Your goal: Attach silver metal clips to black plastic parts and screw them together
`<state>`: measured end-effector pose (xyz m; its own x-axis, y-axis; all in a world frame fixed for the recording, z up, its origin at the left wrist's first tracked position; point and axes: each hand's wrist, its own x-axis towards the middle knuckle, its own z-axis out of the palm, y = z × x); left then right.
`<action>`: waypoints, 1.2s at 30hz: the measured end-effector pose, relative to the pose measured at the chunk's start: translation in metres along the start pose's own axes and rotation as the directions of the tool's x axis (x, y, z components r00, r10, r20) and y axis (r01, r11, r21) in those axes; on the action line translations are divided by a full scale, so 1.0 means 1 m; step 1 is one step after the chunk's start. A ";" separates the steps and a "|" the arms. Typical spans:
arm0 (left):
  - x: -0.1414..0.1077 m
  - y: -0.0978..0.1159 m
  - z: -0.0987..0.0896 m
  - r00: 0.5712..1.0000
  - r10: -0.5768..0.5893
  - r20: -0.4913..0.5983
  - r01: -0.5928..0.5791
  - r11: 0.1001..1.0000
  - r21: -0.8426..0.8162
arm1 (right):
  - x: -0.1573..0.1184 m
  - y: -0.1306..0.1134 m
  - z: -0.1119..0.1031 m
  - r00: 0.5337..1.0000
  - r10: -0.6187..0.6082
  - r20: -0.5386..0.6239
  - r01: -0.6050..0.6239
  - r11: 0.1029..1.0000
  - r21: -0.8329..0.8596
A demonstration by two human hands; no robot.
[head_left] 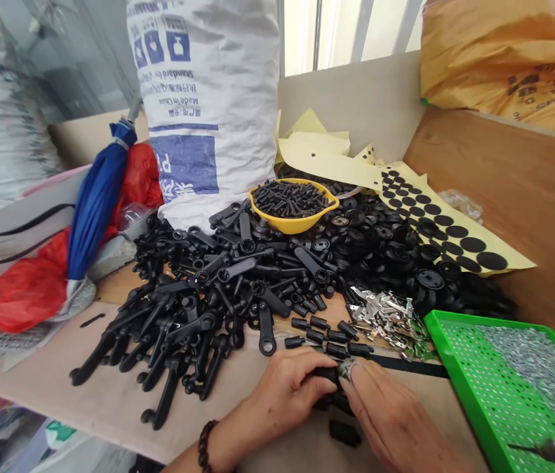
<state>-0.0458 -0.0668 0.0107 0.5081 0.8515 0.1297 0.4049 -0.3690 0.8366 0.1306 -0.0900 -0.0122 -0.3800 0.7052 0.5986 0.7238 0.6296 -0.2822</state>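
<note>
In the head view, a short black plastic part (327, 376) lay between the two hands, just above the cardboard-covered front of the desk (110, 407). Its long axis seemed to run across the view, with a silver metal clip (349, 368) at its right end. The left hand (284, 394) wrapped the black part from the left, its grip curled closed. The right hand (390, 414) came in from the lower right, its fingertips (351, 387) pressed over the clip, so that hand was the nearer to the metal. The fingers hid how the clip sat on the part.

A beaded bracelet (203, 447) circled the left wrist. Short black cylinders (319, 335) lay just beyond the hands, beside a heap of silver clips (385, 322) and a green perforated tray (435, 322). Farther off lay black plastic arms (183, 309), black plastic discs (380, 236) and a yellow bowl (291, 225) of black screws (289, 198).
</note>
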 end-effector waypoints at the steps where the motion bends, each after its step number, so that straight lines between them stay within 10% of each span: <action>1: 0.000 -0.001 -0.005 1.000 0.004 -0.013 -0.004 1.000 0.012 | 0.002 0.001 -0.002 1.000 0.018 0.000 -0.018 1.000 -0.007; 10: -0.011 -0.031 -0.024 1.000 0.010 0.018 -0.017 0.877 0.480 | -0.003 0.026 -0.020 0.996 -0.020 0.090 0.033 0.988 -0.148; 18: -0.015 -0.038 -0.022 0.998 0.033 0.061 -0.060 0.849 0.525 | 0.004 0.052 -0.016 0.991 0.024 0.132 0.004 0.978 -0.210; 26: 0.026 -0.034 -0.040 0.991 0.108 0.083 -0.135 0.725 0.675 | 0.035 0.096 0.008 0.949 0.051 0.311 0.076 0.921 -0.382; 36: 0.065 -0.036 -0.030 0.954 0.043 0.295 -0.284 0.439 0.852 | 0.061 0.093 0.022 0.883 0.160 0.441 0.063 0.891 -0.450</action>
<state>-0.0498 0.0125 0.0050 0.7269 0.6867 0.0026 0.6817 -0.7212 -0.1229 0.1618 0.0190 -0.0182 -0.4736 0.8674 0.1526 0.8800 0.4587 0.1234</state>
